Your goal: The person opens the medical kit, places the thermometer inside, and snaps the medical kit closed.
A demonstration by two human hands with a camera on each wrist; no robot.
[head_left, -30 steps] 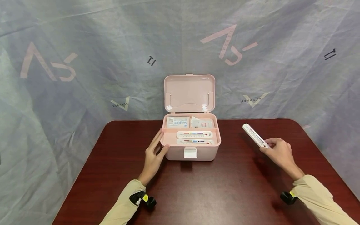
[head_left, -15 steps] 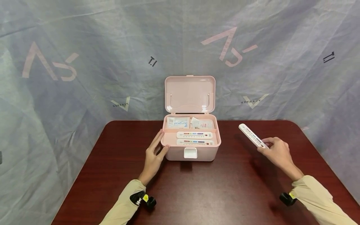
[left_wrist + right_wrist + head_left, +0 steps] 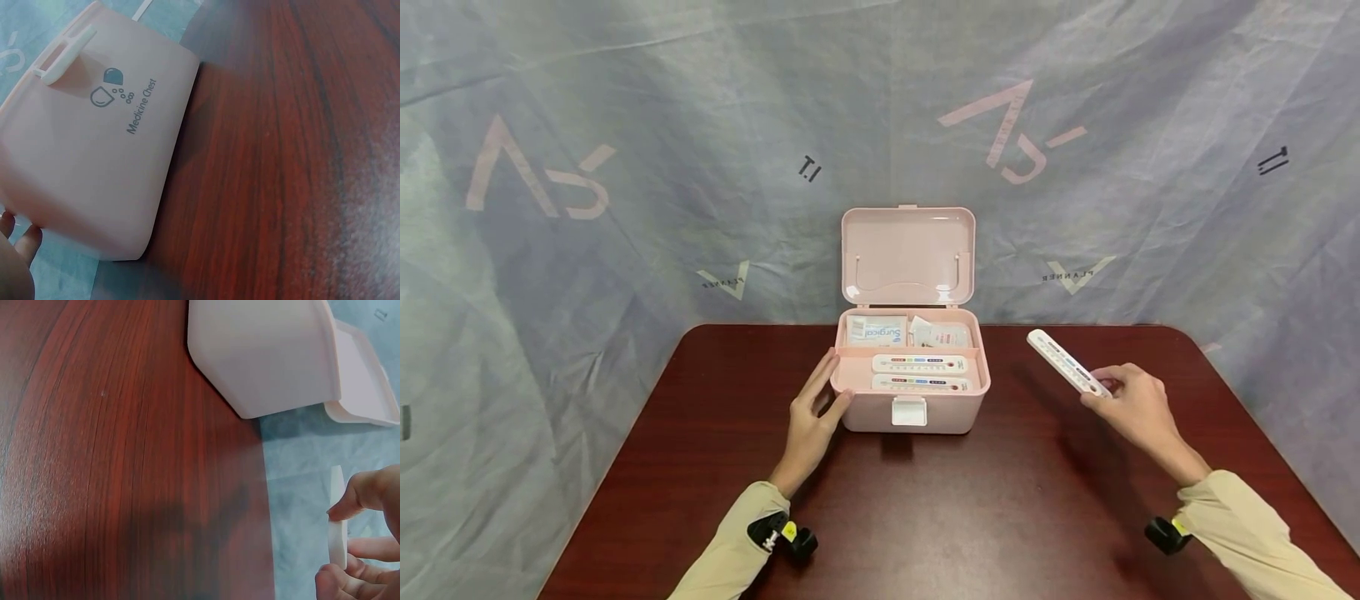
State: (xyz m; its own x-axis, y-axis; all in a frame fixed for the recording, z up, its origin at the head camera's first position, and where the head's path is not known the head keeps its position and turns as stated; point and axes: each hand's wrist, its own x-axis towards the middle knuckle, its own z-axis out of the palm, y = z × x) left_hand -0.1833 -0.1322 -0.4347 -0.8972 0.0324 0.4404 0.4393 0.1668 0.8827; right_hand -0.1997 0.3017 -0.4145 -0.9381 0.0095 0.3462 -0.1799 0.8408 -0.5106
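Observation:
A pink medicine chest (image 3: 865, 412) stands on the table with its lid (image 3: 908, 254) raised. My left hand (image 3: 811, 423) rests at its left side, fingers extended along the wall and rim; the left wrist view shows fingertips (image 3: 28, 244) at the chest's edge. To the right of the chest, my right hand (image 3: 1133, 410) pinches a white thermometer (image 3: 1063, 360) by its near end, above the table. The right wrist view shows this thermometer (image 3: 337, 540) edge-on between thumb and fingers. Two similar thermometers (image 3: 919, 364) lie in the chest's front compartment.
The chest's back compartments hold a packet marked Surgical (image 3: 877, 332) and a clear-and-white packet (image 3: 942, 333). A white latch (image 3: 909, 412) hangs at the chest's front. The dark red wooden table (image 3: 925, 517) ends close before a grey cloth backdrop (image 3: 760, 100).
My right hand has moved slightly left with the thermometer, bringing it nearer the chest. The left hand keeps its place on the chest, and the head view has shifted a little.

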